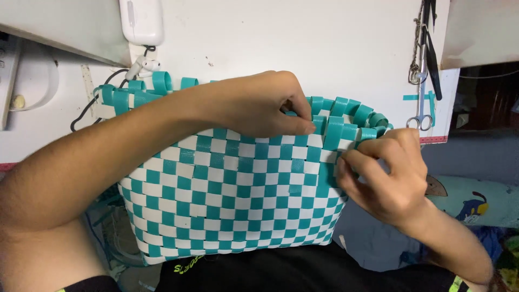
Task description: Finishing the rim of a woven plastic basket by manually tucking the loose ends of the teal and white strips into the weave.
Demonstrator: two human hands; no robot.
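Teal and white plastic strips are woven into a checkered basket (232, 189), which is held upright at centre of view, resting on the person's lap over dark fabric (303, 270). Along its top rim, loose teal strip ends (346, 116) are seen curled and looped, esp. at the right.

The left hand (254, 103) is laid over the rim from behind/above; its grip is pinched together, thumb & forefinger closed on a teal strip at the rim, approx. mid-right of the basket. The left forearm is stretched across the basket's upper left part.

The right hand (386, 173) is placed at the basket's upper right corner; its fingers are curled and clamped on the weave at the corner, just below the looped ends. The two hands are near each other but not touching.

Behind the basket, a white wall is seen. A white box-shaped device (141, 20) w/ a dark cable is mounted at top left. Metal scissors (420, 116) are hung at top right, beside teal tape bits. A pale blue cushion with a cartoon print (470, 200) is seen at lower right.
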